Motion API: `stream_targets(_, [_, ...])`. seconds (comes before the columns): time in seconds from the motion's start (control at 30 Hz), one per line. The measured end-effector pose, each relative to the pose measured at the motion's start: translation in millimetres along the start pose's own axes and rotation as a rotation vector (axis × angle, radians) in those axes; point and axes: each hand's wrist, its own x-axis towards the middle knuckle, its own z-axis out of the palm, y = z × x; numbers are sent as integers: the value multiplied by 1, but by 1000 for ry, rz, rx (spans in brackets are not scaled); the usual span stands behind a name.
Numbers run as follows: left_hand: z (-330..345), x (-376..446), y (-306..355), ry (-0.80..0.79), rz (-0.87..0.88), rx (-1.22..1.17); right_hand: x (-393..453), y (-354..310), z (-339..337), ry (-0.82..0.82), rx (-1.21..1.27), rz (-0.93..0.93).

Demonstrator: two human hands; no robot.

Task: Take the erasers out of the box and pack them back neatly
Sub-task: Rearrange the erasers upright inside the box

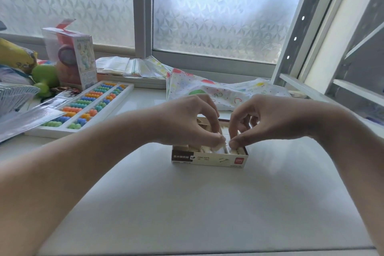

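Note:
A cream and brown cardboard eraser box point(209, 159) stands open on the white table, its printed side wall facing me. Several pale erasers point(204, 149) lie inside it, mostly hidden by my hands. My left hand point(187, 122) hovers over the box's left half, thumb and fingers pinching a small white eraser point(220, 143) at the box's front edge. My right hand point(268, 119) is over the right half, fingers curled down into the box and thumb pressed on an eraser point(235, 150) near the front right corner.
A white abacus point(87, 108) with coloured beads lies at the left. Behind it stand a toy box point(76, 58), a green toy point(44, 79) and loose papers. A patterned plastic bag point(207, 87) lies behind the eraser box. A white shelf frame point(332, 48) rises at the right.

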Motion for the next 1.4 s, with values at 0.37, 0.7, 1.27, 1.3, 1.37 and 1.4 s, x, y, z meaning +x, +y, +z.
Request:
stream_targets(0.37, [0,-1,1,-4,4,82,5,0,2,-51,45,-20])
stream_targets(0.7, [-1,-5,5,33,54,50,8,10,1,184,23,56])
stream_targets(1.27, [1,4,0,343,271,116,17,8,6,353,359,8])
stream_targets(1.3, [2,4,-1,321,230,142,16,9,5,368,345,21])
stream_targets(1.37, [3,2,-2,270,135,193,15,10,3,408,314,42])
stream_targets(1.4, [3,1,-3,241,89,214,15,11,2,417,297,51])
